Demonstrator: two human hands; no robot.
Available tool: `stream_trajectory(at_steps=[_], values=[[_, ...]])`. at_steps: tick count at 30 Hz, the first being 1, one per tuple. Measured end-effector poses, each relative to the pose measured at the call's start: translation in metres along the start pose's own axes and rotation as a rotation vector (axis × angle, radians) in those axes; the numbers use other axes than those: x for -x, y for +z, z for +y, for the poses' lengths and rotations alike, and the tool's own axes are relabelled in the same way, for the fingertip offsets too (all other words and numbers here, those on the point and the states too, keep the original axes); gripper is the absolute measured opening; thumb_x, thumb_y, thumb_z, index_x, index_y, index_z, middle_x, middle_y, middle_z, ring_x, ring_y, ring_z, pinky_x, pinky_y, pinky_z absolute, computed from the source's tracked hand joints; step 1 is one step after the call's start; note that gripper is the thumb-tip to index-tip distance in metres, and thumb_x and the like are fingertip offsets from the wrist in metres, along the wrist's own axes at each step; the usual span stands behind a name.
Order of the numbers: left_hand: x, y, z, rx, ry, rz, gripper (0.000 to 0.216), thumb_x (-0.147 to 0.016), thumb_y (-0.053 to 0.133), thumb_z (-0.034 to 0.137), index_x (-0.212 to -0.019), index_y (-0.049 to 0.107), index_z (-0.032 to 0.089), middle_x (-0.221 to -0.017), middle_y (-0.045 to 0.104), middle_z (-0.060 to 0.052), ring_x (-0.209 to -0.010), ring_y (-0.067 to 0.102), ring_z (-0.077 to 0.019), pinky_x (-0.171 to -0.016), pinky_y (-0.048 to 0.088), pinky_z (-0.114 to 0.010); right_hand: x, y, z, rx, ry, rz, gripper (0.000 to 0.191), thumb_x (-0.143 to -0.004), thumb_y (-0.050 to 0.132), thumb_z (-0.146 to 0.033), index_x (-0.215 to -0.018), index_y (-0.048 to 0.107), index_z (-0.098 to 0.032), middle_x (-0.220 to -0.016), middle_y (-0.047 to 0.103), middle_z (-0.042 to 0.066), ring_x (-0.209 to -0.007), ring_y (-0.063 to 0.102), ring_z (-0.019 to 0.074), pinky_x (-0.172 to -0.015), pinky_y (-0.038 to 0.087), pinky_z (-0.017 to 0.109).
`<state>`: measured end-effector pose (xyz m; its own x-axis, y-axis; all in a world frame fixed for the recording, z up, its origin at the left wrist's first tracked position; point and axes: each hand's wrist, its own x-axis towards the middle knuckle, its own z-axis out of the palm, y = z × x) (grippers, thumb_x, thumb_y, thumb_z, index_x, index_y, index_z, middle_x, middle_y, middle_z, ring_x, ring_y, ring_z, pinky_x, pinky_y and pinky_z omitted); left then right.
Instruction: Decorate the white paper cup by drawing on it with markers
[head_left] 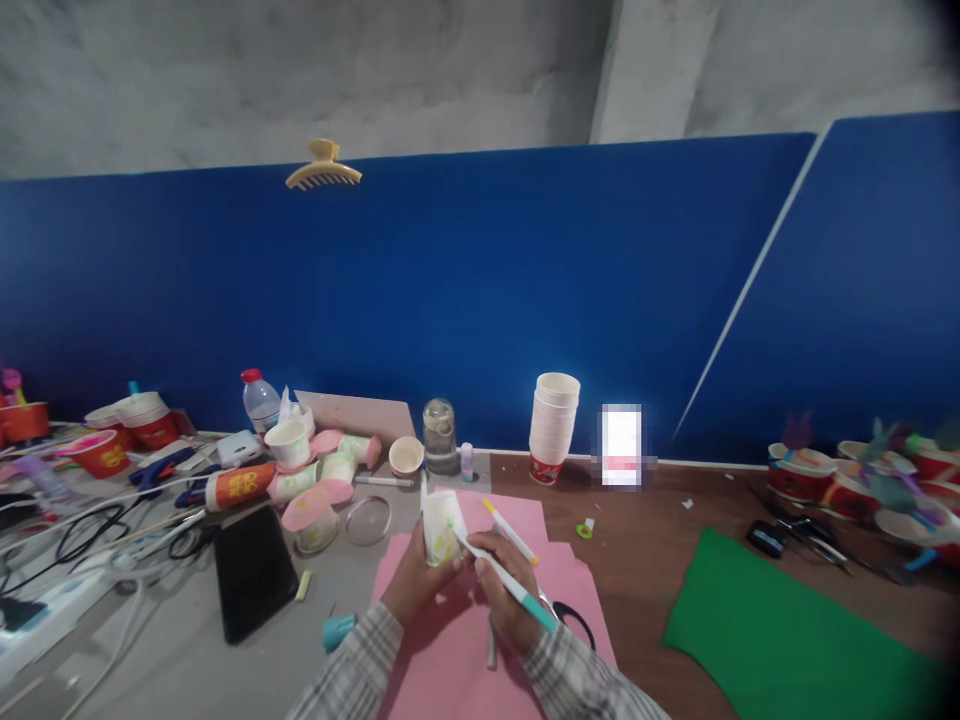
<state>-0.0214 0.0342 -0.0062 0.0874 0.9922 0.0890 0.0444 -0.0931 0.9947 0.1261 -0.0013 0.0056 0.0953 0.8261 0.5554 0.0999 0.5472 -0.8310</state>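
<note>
My left hand [417,575] is wrapped round a white paper cup [442,520] with green and yellow marks drawn on its side. A thin white strip stands up along the cup's left edge; I cannot make out what it is. In my right hand [510,590] is a white marker [504,578] with a teal end, its tip at or close to the cup's side. Both hands are over pink paper [442,670]. Beside the right hand lie a yellow-and-white marker [510,532] and black-handled scissors [576,622], partly hidden. A small grey stick [492,645] lies between the forearms.
Left are decorated paper cups [311,515], a black tablet or phone [255,575], cables and a power strip [56,605]. Behind stand a glass jar [439,435] and stacked cups [553,425]. Green paper [787,630] lies right, near red cups [802,470]. A blue partition [480,290] rises behind.
</note>
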Motion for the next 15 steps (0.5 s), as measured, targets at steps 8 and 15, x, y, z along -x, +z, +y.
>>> stream_trajectory(at_steps=[8, 15], values=[[-0.0001, -0.0001, -0.0019, 0.005, 0.014, 0.0, 0.075, -0.043, 0.073, 0.035, -0.11, 0.042, 0.018, -0.083, 0.061, -0.008, -0.077, 0.055, -0.0297, -0.068, 0.045, -0.042, 0.0, -0.0006, -0.0001, 0.019, 0.005, -0.006, 0.022, -0.069, 0.054, -0.014, -0.083, 0.068, -0.024, -0.071, 0.07, -0.001, -0.062, 0.065, 0.0178, -0.056, 0.051, 0.023], [-0.0028, -0.0027, -0.008, -0.016, 0.015, -0.007, 0.072, -0.044, 0.073, 0.035, -0.107, 0.044, 0.018, -0.082, 0.061, -0.007, -0.077, 0.055, -0.0303, -0.069, 0.045, -0.043, 0.0003, -0.0009, 0.0014, -0.041, 0.042, 0.016, 0.02, -0.07, 0.054, -0.017, -0.084, 0.067, -0.023, -0.068, 0.069, 0.0, -0.061, 0.065, 0.019, -0.057, 0.053, 0.026]])
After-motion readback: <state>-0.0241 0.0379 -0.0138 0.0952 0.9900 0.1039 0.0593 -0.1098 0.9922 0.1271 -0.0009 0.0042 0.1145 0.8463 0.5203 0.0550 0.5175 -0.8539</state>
